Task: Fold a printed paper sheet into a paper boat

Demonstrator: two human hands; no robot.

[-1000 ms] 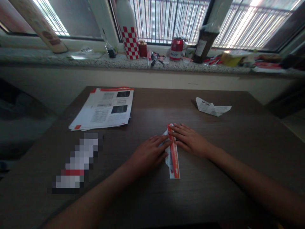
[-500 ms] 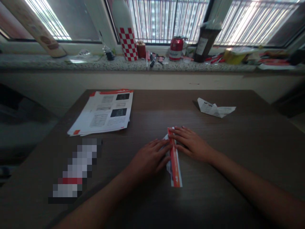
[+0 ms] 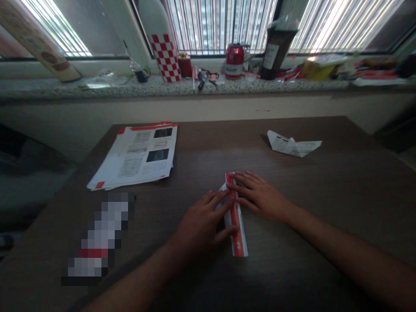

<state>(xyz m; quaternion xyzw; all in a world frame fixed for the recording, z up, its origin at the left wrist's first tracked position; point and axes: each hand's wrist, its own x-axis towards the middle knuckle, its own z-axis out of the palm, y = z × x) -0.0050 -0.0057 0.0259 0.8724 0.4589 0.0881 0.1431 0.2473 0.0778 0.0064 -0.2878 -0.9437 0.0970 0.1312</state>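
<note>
While both hands press on that folded paper strip [image 3: 239, 245], a skewed fold looks like the main risk.
Neither grip is clenched: the left hand [image 3: 203, 219] has loose, spread fingers on the strip, thumb lower down, and the right hand [image 3: 263, 197] lays its fingertips over the far end. Strip's mid-table [image 3: 292, 264], nearer than the folded paper boat [image 3: 294, 146]. Uneven pressure could probably slide the layers apart, and the near end, with no fingers on it, might swing sideways, imo.

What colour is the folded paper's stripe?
The stripe is red to orange, clearest in the head view.
</note>
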